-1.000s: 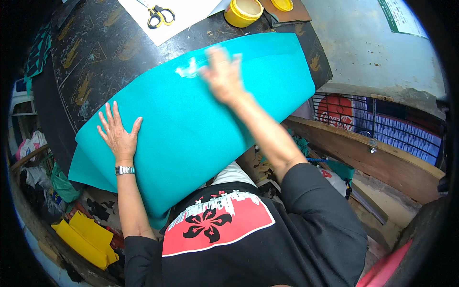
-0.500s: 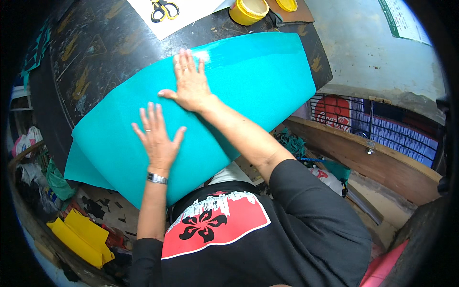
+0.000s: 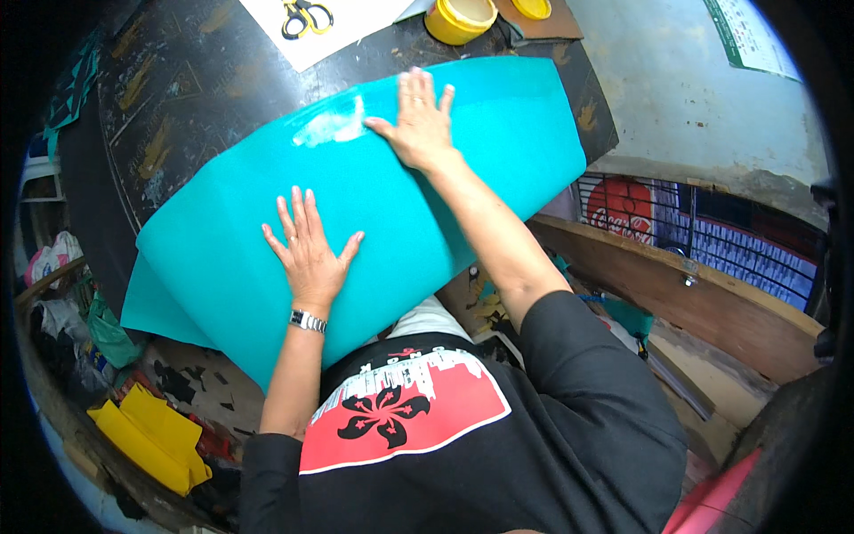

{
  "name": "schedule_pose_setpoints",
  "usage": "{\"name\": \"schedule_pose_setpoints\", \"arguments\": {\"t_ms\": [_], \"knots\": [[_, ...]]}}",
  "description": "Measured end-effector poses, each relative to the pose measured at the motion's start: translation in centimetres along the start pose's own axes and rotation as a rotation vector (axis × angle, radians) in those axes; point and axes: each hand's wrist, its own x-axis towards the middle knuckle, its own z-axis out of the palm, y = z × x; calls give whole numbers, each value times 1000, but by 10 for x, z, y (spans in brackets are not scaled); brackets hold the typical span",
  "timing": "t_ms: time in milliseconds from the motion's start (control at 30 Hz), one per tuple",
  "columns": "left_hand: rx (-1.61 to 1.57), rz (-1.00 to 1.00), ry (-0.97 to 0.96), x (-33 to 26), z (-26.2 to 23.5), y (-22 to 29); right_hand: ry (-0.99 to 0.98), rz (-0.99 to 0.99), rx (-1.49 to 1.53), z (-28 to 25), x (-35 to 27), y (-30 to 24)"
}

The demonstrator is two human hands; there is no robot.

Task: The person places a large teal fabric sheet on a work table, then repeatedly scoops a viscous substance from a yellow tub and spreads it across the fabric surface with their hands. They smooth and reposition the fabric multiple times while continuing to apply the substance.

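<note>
A large teal sheet [image 3: 222, 258] of smooth, flexible material lies over the front of a black table [image 3: 205, 107] and hangs down toward my lap. Flat on its middle left part rests my left hand [image 3: 316, 254], fingers spread, holding nothing. Near the sheet's far edge my right hand [image 3: 422, 125] presses with fingers stretched out and thumb apart. Just left of that hand a shiny wet-looking patch [image 3: 334, 127] catches the light along the far edge. The sheet's underside is hidden.
Scissors [image 3: 305, 18] with yellow and black handles lie on white paper [image 3: 347, 28] at the back. A yellow tub [image 3: 458, 20] stands beside them, its lid to the right. Yellow sheet material [image 3: 153, 439] lies low at left. A wooden ledge [image 3: 676, 276] borders the right.
My right hand has slid right along the sheet's far edge, uncovering the shiny patch. My left hand has shifted slightly right, still flat on the sheet.
</note>
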Motion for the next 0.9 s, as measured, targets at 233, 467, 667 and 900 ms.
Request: {"name": "schedule_pose_setpoints", "arguments": {"t_ms": [233,467,667,900], "knots": [[19,-8,-57,-2,3,-4,-166,-368,371,9,-34,-118],[21,-48,-77,2,-5,3,119,-17,204,-33,-5,0],[47,-56,-36,3,-1,4,302,332,317,-94,96,113],[72,-82,-44,4,-2,7,-146,462,168,-116,158,110]]}}
